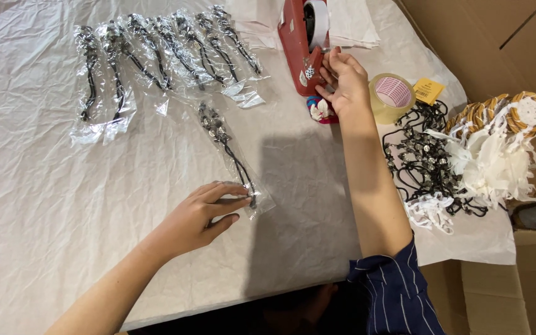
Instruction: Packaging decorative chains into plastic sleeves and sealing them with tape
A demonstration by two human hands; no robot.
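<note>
Low in the frame's centre, the left hand [201, 214] pins one clear bagged necklace [231, 149] to the white table cover [44, 198], fingers loosely spread, fingertips on the bag's lower end. At right centre lies one tangled pile of unbagged necklaces [423, 158]. At upper centre, the right hand [342, 77] fingers pinch at the one red tape dispenser [299, 43]; one clear tape roll [392, 96] lies just beside. Upper left: a row of seven bagged necklaces [156, 56].

Red tape dispenser [297, 43], navy pinstriped sleeve [395, 291], white feathers [488, 164], black cords [420, 158].
</note>
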